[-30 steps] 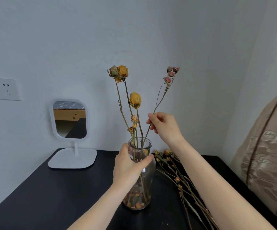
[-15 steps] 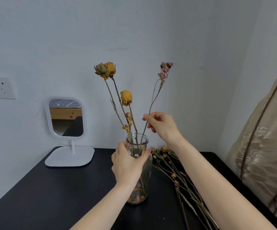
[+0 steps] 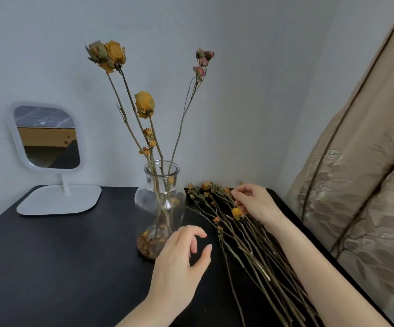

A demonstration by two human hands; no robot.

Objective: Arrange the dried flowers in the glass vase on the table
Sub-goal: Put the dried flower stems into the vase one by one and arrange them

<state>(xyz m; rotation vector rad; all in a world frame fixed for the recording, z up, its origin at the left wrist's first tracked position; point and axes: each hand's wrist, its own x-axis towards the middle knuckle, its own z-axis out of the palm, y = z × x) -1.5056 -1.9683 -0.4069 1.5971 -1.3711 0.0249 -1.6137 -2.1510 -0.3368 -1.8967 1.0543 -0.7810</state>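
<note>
The glass vase [image 3: 160, 201] stands on the black table [image 3: 61, 246], with dried petals at its bottom. It holds several stems: yellow roses [image 3: 144, 104], a taller yellow pair [image 3: 107, 54] and a sprig of pink buds [image 3: 202, 63]. To its right lies a pile of loose dried flowers [image 3: 250, 246]. My left hand [image 3: 179, 260] hovers just right of the vase's base, fingers apart, holding nothing. My right hand [image 3: 256, 204] rests on the flower heads of the pile, fingers loosely curled by a small yellow bloom [image 3: 237, 212]; no stem is lifted.
A white stand mirror [image 3: 46, 138] is at the back left of the table, against the wall. A beige patterned curtain [image 3: 368, 185] hangs close along the right edge. The loose stems reach to the table's front right.
My right hand let go of the pink sprig and dropped to the pile on the table. My left hand released the vase neck and moved down to the right.
</note>
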